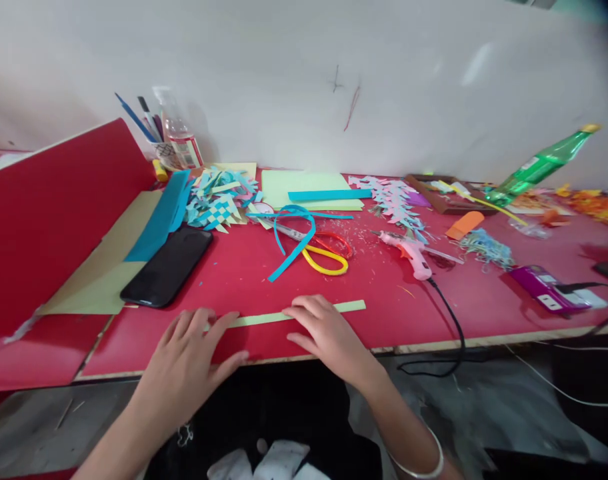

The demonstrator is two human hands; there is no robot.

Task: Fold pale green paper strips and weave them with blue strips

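A pale green paper strip (261,320) lies flat on the red table near its front edge. My left hand (187,360) rests over the strip's left end, fingers spread, hiding that end. On the strip's right part lie the fingertips of my right hand (329,333), thumb apart from the fingers. Just beyond are scissors with one yellow and one red handle (329,260). A curled blue paper strip (301,250) lies across the scissors. Further back, another blue strip (329,195) rests on pale green sheets (309,180).
A black phone (168,268) lies left, beside blue paper (157,220) and a red board (54,220). Paper cuttings (219,200) are heaped behind. On the right are a pink glue gun (409,253) with its cord, a purple extension box (547,288) and a green bottle (544,163).
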